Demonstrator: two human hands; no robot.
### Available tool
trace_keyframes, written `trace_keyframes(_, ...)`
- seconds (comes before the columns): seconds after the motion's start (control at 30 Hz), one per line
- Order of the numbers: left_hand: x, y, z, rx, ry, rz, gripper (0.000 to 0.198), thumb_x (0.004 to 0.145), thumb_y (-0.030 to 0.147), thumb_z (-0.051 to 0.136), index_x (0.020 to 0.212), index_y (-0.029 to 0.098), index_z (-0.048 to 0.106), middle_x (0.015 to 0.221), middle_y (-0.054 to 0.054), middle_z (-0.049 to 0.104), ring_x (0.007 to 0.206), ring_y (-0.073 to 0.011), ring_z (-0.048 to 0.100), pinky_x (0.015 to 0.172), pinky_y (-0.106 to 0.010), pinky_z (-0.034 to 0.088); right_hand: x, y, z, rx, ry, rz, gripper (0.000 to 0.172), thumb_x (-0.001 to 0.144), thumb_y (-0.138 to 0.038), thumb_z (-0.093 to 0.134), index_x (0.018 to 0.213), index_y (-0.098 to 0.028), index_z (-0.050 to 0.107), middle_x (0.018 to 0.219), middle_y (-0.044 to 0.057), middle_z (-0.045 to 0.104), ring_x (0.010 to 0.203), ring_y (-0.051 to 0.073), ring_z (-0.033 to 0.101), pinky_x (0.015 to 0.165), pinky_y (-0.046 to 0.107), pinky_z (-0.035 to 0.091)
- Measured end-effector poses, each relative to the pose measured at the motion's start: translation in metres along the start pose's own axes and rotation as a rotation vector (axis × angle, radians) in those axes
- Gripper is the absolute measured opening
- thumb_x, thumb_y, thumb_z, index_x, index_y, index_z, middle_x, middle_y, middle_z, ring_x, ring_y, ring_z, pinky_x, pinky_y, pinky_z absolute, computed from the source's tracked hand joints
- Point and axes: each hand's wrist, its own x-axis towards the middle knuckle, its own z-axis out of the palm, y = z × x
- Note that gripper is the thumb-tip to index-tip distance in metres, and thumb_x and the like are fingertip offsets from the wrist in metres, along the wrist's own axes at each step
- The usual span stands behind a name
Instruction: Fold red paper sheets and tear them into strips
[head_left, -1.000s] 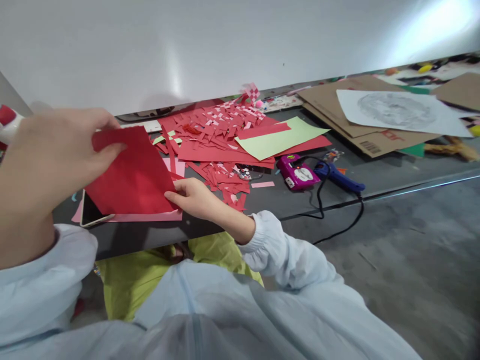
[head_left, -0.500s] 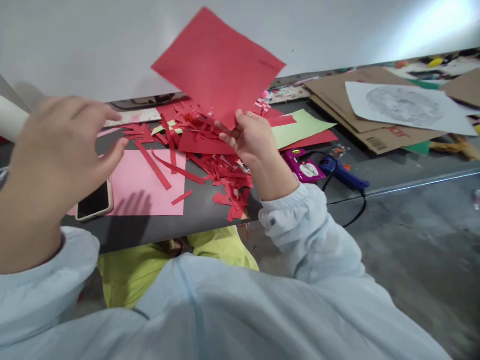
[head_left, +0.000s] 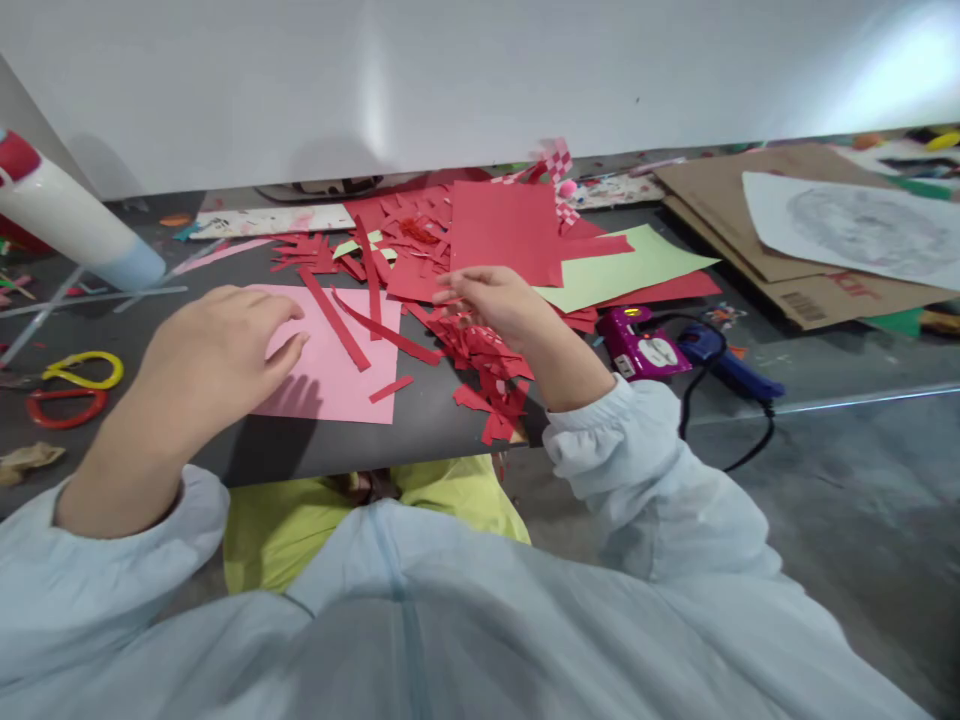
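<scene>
Red square sheet (head_left: 506, 230) was upright to the viewer, over the far part of a heap of red paper scraps (head_left: 484, 350); lying flat or just above it, could not tell. Right hand (head_left: 487, 300) was just at its near left corner, fingers loosely bent and a bit apart, not clamped on anything; whether a fingertip touched the sheet was unclear. Left hand (head_left: 221, 355) hung palm down over the left part of a pink sheet (head_left: 337, 385), thumb and fingers well parted with nothing between them, casting a shadow on it. Long red strips (head_left: 334, 320) crossed the pink sheet, one running past its right edge; a short red strip (head_left: 391, 390) was at its near right corner. All on a dark surface (head_left: 420, 400). Right of the red square: pale green sheet (head_left: 637, 265), partly under a red strip. Nearer: purple device (head_left: 637, 345) with a white label, then a blue tool (head_left: 731, 362) with a black cord (head_left: 765, 435). Far right: cardboard (head_left: 810, 300) under white paper (head_left: 862, 230) with a grey drawing. Left side: white bottle (head_left: 82, 215), tilted, pale blue at the lower end, above crossed clear sticks (head_left: 52, 305); scissors (head_left: 75, 415) with yellow and red handles lay nearer, left of the left hand. Checkered pink-red paper (head_left: 556, 158) stood behind the square.
</scene>
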Motion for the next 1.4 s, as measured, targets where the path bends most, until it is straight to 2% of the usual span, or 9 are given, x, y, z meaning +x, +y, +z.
trace_keyframes(0.17, 0.001, 0.000, 0.009, 0.021, -0.088, -0.068, 0.041, 0.095, 0.041, 0.035, 0.114, 0.018, 0.063, 0.114, -0.010, 0.070, 0.105, -0.0301, 0.064, 0.081, -0.039, 0.049, -0.004, -0.001, 0.025, -0.918, -0.132, -0.267, 0.021, 0.087, -0.033, 0.059, 0.083, -0.016, 0.070, 0.084, 0.008, 0.072, 0.076, 0.019, 0.062, 0.067, 0.030, 0.041)
trace_keyframes(0.27, 0.003, -0.001, 0.015, 0.014, -0.123, -0.097, 0.042, 0.093, 0.040, 0.034, 0.110, 0.019, 0.066, 0.109, -0.010, 0.071, 0.101, -0.0298, 0.066, 0.076, -0.037, 0.047, -0.004, 0.002, 0.043, -1.066, -0.140, -0.317, 0.024, 0.087, -0.034, 0.061, 0.095, -0.014, 0.071, 0.099, 0.013, 0.073, 0.089, 0.024, 0.064, 0.072, 0.032, 0.041)
trace_keyframes(0.43, 0.011, -0.003, 0.028, -0.131, -0.197, -0.067, 0.039, 0.091, 0.040, 0.037, 0.098, 0.021, 0.071, 0.094, -0.007, 0.074, 0.085, -0.0248, 0.067, 0.064, -0.031, 0.039, 0.002, 0.007, 0.067, -1.097, -0.156, -0.317, 0.020, 0.081, -0.024, 0.066, 0.096, -0.011, 0.069, 0.107, 0.021, 0.070, 0.097, 0.031, 0.064, 0.074, 0.035, 0.042)
trace_keyframes(0.6, 0.025, -0.003, 0.043, -0.362, -0.268, 0.037, 0.032, 0.087, 0.036, 0.043, 0.080, 0.021, 0.070, 0.080, -0.004, 0.073, 0.068, -0.0176, 0.061, 0.058, -0.029, 0.034, 0.006, 0.007, 0.077, -1.021, -0.165, -0.329, 0.025, 0.079, -0.008, 0.054, 0.102, -0.012, 0.064, 0.101, 0.017, 0.072, 0.093, 0.027, 0.066, 0.072, 0.033, 0.042)
trace_keyframes(0.73, 0.038, -0.007, 0.057, -0.500, -0.306, 0.001, 0.036, 0.086, 0.038, 0.043, 0.072, 0.019, 0.070, 0.070, -0.004, 0.071, 0.061, -0.0165, 0.059, 0.057, -0.029, 0.035, 0.007, 0.006, 0.080, -0.858, -0.224, -0.343, 0.037, 0.078, -0.014, 0.060, 0.115, -0.017, 0.055, 0.086, 0.004, 0.072, 0.077, 0.017, 0.065, 0.066, 0.027, 0.043)
trace_keyframes(0.9, 0.053, -0.015, 0.080, -0.996, -0.413, -0.154, 0.044, 0.087, 0.051, 0.046, 0.075, 0.018, 0.072, 0.075, -0.006, 0.075, 0.068, -0.0182, 0.066, 0.065, -0.028, 0.047, 0.012, 0.007, 0.088, -0.272, -0.441, -0.251, 0.011, 0.078, -0.017, 0.058, 0.088, -0.016, 0.061, 0.069, -0.002, 0.063, 0.057, 0.010, 0.058, 0.055, 0.023, 0.046)
trace_keyframes(1.1, 0.057, -0.022, 0.093, -1.418, -0.292, -0.387, 0.039, 0.076, 0.055, 0.066, 0.068, 0.018, 0.072, 0.069, -0.007, 0.074, 0.063, -0.0170, 0.066, 0.062, -0.028, 0.051, 0.017, 0.014, 0.092, 0.027, -0.602, -0.109, 0.017, 0.073, -0.019, 0.061, 0.084, -0.012, 0.071, 0.057, -0.003, 0.062, 0.050, 0.008, 0.055, 0.052, 0.021, 0.046)
trace_keyframes(1.3, 0.056, -0.031, 0.100, -1.510, -0.197, -0.461, 0.023, 0.070, 0.039, 0.075, 0.069, 0.016, 0.073, 0.062, -0.004, 0.070, 0.055, -0.0121, 0.060, 0.055, -0.024, 0.047, 0.014, 0.017, 0.086, 0.080, -0.722, 0.011, 0.033, 0.062, -0.007, 0.059, 0.091, -0.012, 0.074, 0.067, -0.001, 0.070, 0.060, 0.007, 0.060, 0.059, 0.020, 0.047)
trace_keyframes(1.4, 0.053, -0.030, 0.097, -1.520, -0.193, -0.508, 0.019, 0.071, 0.034, 0.076, 0.069, 0.015, 0.073, 0.059, -0.002, 0.067, 0.052, -0.0093, 0.055, 0.053, -0.023, 0.044, 0.011, 0.017, 0.086, 0.067, -0.768, 0.060, 0.033, 0.062, -0.008, 0.066, 0.094, -0.011, 0.075, 0.062, -0.004, 0.065, 0.056, 0.006, 0.056, 0.057, 0.020, 0.045)
